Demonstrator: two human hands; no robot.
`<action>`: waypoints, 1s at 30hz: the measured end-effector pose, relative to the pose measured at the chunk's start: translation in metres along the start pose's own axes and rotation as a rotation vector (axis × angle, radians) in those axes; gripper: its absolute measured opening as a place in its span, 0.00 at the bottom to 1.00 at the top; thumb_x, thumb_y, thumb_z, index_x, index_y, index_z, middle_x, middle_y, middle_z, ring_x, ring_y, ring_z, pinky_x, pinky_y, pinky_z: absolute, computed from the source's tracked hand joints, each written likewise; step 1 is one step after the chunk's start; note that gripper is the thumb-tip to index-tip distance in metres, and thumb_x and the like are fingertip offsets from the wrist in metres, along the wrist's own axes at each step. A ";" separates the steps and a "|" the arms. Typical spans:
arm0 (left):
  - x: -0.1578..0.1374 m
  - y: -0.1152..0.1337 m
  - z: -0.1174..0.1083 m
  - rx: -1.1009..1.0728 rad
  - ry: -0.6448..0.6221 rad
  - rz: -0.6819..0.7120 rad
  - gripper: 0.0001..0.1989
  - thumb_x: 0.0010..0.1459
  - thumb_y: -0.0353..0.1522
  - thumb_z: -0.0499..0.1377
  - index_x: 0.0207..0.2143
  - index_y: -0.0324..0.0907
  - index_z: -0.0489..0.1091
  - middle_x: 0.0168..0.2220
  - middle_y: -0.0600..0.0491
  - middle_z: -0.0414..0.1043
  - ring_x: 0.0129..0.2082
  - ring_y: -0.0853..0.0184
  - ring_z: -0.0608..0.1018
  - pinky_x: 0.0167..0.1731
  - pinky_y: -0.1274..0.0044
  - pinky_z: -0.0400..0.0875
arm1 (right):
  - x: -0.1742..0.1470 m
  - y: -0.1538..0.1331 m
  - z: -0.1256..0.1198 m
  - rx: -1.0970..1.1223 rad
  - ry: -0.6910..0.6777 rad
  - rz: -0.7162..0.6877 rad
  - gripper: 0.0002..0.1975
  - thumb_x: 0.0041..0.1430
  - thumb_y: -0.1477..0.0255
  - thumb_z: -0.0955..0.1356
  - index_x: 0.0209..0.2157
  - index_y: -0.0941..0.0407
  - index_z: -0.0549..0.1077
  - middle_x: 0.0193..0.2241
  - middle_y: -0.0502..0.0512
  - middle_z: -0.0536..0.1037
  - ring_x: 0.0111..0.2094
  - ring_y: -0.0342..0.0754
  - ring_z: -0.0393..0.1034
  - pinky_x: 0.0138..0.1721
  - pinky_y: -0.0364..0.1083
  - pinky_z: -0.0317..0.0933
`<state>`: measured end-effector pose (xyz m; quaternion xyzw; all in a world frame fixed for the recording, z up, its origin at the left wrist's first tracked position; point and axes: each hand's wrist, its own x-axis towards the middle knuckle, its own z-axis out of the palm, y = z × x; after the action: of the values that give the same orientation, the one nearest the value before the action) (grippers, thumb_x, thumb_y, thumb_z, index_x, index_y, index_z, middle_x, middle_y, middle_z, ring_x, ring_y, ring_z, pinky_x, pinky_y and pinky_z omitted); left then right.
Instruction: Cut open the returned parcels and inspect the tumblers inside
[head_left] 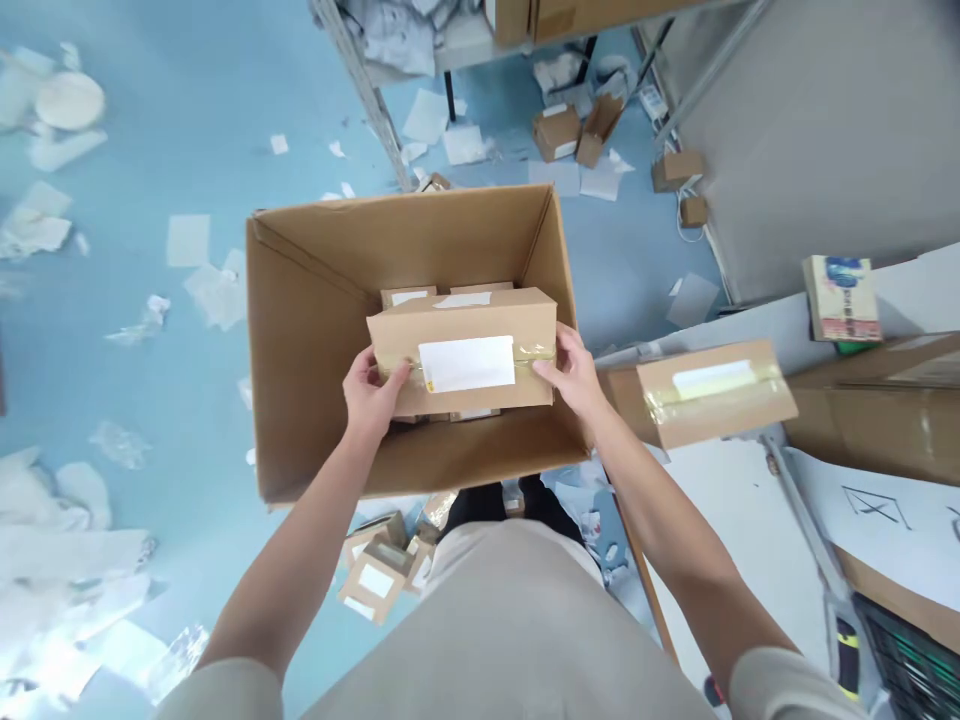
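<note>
The only view comes from the wearer's head, facing steeply down and slightly forward, with the pale shirt (510,640) rising from six o'clock. It looks from above into an open cardboard carton (300,400) near mid-frame, close enough that the left forearm (296,550) and right forearm (675,520) loom large. Its wide sweep reaches blue floor (127,260) toward nine, a metal rack post (367,98) toward eleven, a grey wall (810,130) toward two and a white tabletop (735,540) toward four.
</note>
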<state>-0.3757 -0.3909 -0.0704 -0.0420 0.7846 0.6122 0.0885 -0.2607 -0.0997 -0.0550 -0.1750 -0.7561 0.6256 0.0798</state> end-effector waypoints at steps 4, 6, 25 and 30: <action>-0.103 0.072 -0.046 -0.120 -0.053 0.002 0.26 0.44 0.42 0.69 0.46 0.44 0.73 0.42 0.50 0.75 0.39 0.64 0.78 0.41 0.72 0.76 | -0.089 -0.085 -0.040 -0.002 -0.091 -0.113 0.39 0.54 0.54 0.70 0.64 0.44 0.57 0.65 0.52 0.59 0.66 0.58 0.50 0.66 0.58 0.47; -0.154 0.100 -0.056 -0.123 -0.092 0.087 0.23 0.44 0.42 0.69 0.43 0.45 0.75 0.44 0.51 0.74 0.40 0.64 0.77 0.40 0.73 0.76 | -0.139 -0.114 -0.069 0.005 -0.076 -0.098 0.37 0.57 0.55 0.68 0.66 0.45 0.54 0.63 0.52 0.62 0.64 0.57 0.55 0.65 0.58 0.50; -0.338 0.044 0.245 0.052 -0.673 0.049 0.22 0.48 0.40 0.67 0.46 0.44 0.75 0.40 0.50 0.70 0.36 0.66 0.78 0.45 0.71 0.75 | -0.271 -0.018 -0.341 -0.116 0.327 0.376 0.17 0.55 0.62 0.70 0.47 0.48 0.75 0.49 0.55 0.77 0.48 0.54 0.72 0.50 0.53 0.66; -0.329 0.036 0.259 0.080 -0.595 -0.017 0.25 0.49 0.40 0.67 0.50 0.44 0.72 0.43 0.50 0.70 0.35 0.67 0.78 0.39 0.73 0.76 | -0.249 -0.009 -0.327 -0.194 0.371 0.382 0.18 0.63 0.64 0.67 0.52 0.56 0.69 0.51 0.57 0.71 0.48 0.50 0.70 0.47 0.53 0.68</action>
<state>-0.0368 -0.1457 -0.0342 0.1363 0.7473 0.5654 0.3213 0.0796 0.1082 0.0450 -0.4325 -0.7382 0.5113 0.0804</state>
